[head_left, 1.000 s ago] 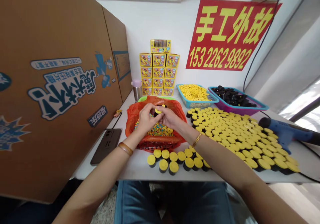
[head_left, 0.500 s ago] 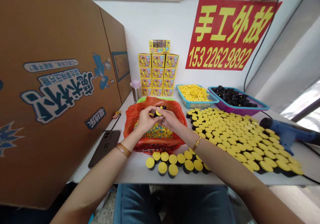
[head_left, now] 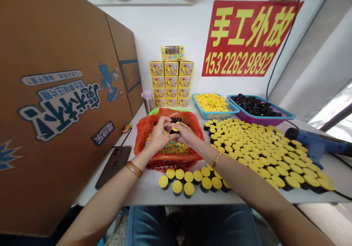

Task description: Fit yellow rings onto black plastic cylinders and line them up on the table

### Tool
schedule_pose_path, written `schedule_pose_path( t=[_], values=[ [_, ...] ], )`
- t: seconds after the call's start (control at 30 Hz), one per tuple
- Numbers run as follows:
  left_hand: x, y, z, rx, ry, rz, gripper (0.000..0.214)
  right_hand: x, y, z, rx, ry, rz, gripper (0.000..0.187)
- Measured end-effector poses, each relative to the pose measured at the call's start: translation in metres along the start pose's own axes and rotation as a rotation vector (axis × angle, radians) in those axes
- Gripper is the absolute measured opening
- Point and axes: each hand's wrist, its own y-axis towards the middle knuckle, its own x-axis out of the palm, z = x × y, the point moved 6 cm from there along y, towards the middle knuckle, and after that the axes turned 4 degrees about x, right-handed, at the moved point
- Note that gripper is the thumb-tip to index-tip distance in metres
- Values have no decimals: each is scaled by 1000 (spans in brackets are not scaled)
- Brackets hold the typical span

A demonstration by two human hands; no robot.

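The person's right hand [head_left: 186, 133] is clamping a black cup with a yellow lid [head_left: 175, 128] between thumb and fingers, and that cup is hanging over the red plastic bag [head_left: 165, 161]. The left hand [head_left: 161, 132] is curling its thumb and fingers around the cup's other side; whether they are pressing on it or standing slightly apart, one cannot tell. A brown bangle [head_left: 134, 169] is circling the left wrist and a gold bracelet [head_left: 216, 160] the right.

Small multicoloured beads [head_left: 174, 149] are filling the lower part of the bag, which is sitting on a white worktop [head_left: 148, 194]. Just in front of the bag, a small group of yellow-lidded cups [head_left: 189, 188] is standing upright; to its right, a much larger group of such cups [head_left: 253, 143] is spreading out. Behind the bag, yellow cartons [head_left: 171, 81] are standing stacked. Behind and right of it, a light-blue basket [head_left: 205, 114] is holding yellow pieces [head_left: 211, 102]. To the bag's left, a dark smartphone [head_left: 114, 167] is lying near a large cardboard box [head_left: 68, 48].
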Motion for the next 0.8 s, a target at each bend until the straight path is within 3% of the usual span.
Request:
schedule_pose_path(
  t=[0.23, 0.47, 0.63, 0.73, 0.8],
  values=[
    [-2, 3, -4, -5, -141, 21, 44, 8, -2, -3, 55, 151, -159, 18],
    [-7, 5, -14, 2, -153, 92, 38, 12, -4, -1, 132, 217, -214, 36],
    [-11, -1, 2, 168, 92, 134, 25, 8, -4, 5, 180, 178, -161, 42],
    [-11, -5, 15, 281, 307, 160, 22, 5, -3, 3, 105, 200, -98, 35],
    [-12, -7, 19, 301, 441, 190, 21, -2, -1, -1, -13, 145, 12, 36]
  ],
)
